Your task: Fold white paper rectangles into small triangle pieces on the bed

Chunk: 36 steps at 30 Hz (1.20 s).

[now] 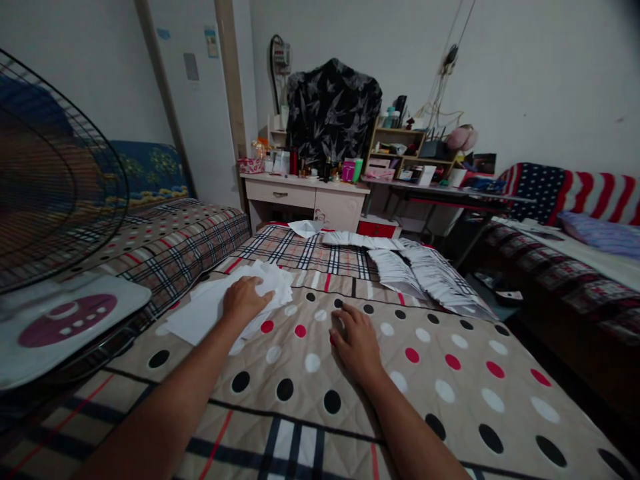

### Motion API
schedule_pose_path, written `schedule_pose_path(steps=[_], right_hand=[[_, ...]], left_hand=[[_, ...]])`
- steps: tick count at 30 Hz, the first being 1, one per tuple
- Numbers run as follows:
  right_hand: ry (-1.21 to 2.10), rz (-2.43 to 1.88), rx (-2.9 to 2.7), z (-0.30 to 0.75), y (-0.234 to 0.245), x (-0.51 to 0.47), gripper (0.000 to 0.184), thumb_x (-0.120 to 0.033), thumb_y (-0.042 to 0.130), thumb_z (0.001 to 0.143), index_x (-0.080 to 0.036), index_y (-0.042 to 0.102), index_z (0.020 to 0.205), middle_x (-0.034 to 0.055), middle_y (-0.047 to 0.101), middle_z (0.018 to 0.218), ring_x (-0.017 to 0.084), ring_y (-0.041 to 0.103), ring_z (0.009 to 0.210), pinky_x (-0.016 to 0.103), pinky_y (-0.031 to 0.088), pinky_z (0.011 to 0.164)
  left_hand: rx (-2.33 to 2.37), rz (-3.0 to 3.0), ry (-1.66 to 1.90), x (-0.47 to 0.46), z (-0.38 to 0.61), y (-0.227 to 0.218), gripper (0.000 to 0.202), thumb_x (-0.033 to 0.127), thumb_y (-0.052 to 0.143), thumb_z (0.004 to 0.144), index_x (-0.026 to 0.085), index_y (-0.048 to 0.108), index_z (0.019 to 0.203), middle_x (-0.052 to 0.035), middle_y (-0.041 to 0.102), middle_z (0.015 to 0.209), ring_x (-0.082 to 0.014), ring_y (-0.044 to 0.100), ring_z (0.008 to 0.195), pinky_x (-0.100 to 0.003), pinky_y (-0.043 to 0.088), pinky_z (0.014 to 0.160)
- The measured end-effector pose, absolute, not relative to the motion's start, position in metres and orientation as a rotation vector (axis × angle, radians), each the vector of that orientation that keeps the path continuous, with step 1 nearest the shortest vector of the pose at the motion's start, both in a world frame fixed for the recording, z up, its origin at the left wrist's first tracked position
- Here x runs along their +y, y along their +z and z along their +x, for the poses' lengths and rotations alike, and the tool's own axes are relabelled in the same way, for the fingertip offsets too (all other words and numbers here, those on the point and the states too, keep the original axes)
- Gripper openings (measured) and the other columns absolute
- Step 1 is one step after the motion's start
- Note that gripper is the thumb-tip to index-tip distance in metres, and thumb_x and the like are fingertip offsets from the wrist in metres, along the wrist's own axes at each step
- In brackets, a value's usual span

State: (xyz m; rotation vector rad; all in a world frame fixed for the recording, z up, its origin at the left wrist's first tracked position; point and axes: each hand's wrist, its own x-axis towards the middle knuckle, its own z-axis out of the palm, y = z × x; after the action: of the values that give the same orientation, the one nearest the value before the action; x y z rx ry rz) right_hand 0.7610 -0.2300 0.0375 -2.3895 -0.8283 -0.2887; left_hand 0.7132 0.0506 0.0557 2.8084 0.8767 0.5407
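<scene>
My left hand [246, 297] rests on a loose, uneven pile of white paper sheets [200, 308] on the left of the bed. Its fingers are slightly bent over the sheets, with the thumb apart from them; no sheet shows between them. My right hand [358, 341] lies on the dotted bedspread [313, 363], right of the pile. Its fingers are apart and loosely bent, and nothing is in them. Farther back on the right lie long overlapping rows of white folded papers [435, 273]. Another white sheet [306, 228] lies at the bed's far edge.
A large fan [55, 173] with a white and purple base [70, 313] stands close on the left. Beyond the bed are a cream dresser [300, 195] and a folding table [450, 190] with many small items. A second bed [600, 247] is at the right.
</scene>
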Motion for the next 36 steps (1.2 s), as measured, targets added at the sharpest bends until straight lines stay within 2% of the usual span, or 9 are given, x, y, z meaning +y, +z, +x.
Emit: schedule_pose_path(steps=[6, 14, 19, 23, 30, 36], right_hand=[[-0.291, -2.38, -0.844, 0.762, 0.036, -0.231, 0.034, -0.021, 0.06, 0.083, -0.018, 0.066, 0.116, 0.0122, 0.055, 0.136, 0.029, 0.047, 0.127, 0.047, 0.035, 0.108], [-0.301, -2.383, -0.853, 0.763, 0.034, -0.231, 0.035, -0.022, 0.061, 0.083, -0.017, 0.066, 0.117, 0.0124, 0.055, 0.136, 0.029, 0.047, 0.126, 0.047, 0.035, 0.108], [-0.317, -2.383, -0.862, 0.764, 0.033, -0.231, 0.035, -0.022, 0.061, 0.083, -0.017, 0.066, 0.117, 0.0129, 0.056, 0.135, 0.029, 0.048, 0.125, 0.046, 0.036, 0.107], [-0.328, -2.379, -0.868, 0.764, 0.033, -0.231, 0.034, -0.022, 0.061, 0.083, -0.017, 0.066, 0.116, 0.0132, 0.056, 0.135, 0.029, 0.048, 0.126, 0.047, 0.035, 0.108], [-0.315, -2.378, -0.884, 0.764, 0.035, -0.232, 0.034, -0.022, 0.059, 0.084, -0.016, 0.066, 0.117, 0.0134, 0.055, 0.136, 0.029, 0.048, 0.126, 0.048, 0.036, 0.107], [-0.314, -2.381, -0.881, 0.765, 0.034, -0.232, 0.033, -0.023, 0.059, 0.085, -0.017, 0.067, 0.116, 0.0129, 0.056, 0.135, 0.029, 0.048, 0.124, 0.047, 0.036, 0.107]], left_hand=[[0.903, 2.9, 0.482, 0.038, 0.709, 0.065, 0.046, 0.048, 0.054, 0.082, 0.019, 0.07, 0.114, -0.012, 0.071, 0.111, -0.0317, 0.066, 0.099, -0.038, 0.049, 0.079], [0.891, 2.898, 0.527, 0.041, 0.706, 0.072, 0.033, 0.041, 0.051, 0.086, 0.021, 0.076, 0.093, -0.0117, 0.072, 0.102, -0.0309, 0.066, 0.092, -0.035, 0.045, 0.068], [0.822, 2.447, 0.527, 0.061, 0.712, 0.057, 0.023, 0.037, 0.062, 0.074, 0.018, 0.074, 0.075, -0.0108, 0.074, 0.086, -0.0285, 0.066, 0.083, -0.033, 0.042, 0.067], [0.736, 2.258, 0.493, 0.075, 0.717, 0.047, 0.025, 0.041, 0.066, 0.067, 0.017, 0.071, 0.066, -0.0063, 0.071, 0.073, -0.0221, 0.065, 0.073, -0.029, 0.042, 0.065], [0.629, 2.034, 0.488, 0.083, 0.717, 0.041, 0.038, 0.052, 0.069, 0.06, 0.014, 0.068, 0.065, -0.0013, 0.063, 0.061, -0.0135, 0.054, 0.056, -0.025, 0.039, 0.054], [0.529, 1.966, 0.457, 0.088, 0.713, 0.043, 0.038, 0.052, 0.069, 0.06, 0.014, 0.062, 0.061, -0.0013, 0.06, 0.057, -0.0122, 0.053, 0.055, -0.024, 0.042, 0.056]])
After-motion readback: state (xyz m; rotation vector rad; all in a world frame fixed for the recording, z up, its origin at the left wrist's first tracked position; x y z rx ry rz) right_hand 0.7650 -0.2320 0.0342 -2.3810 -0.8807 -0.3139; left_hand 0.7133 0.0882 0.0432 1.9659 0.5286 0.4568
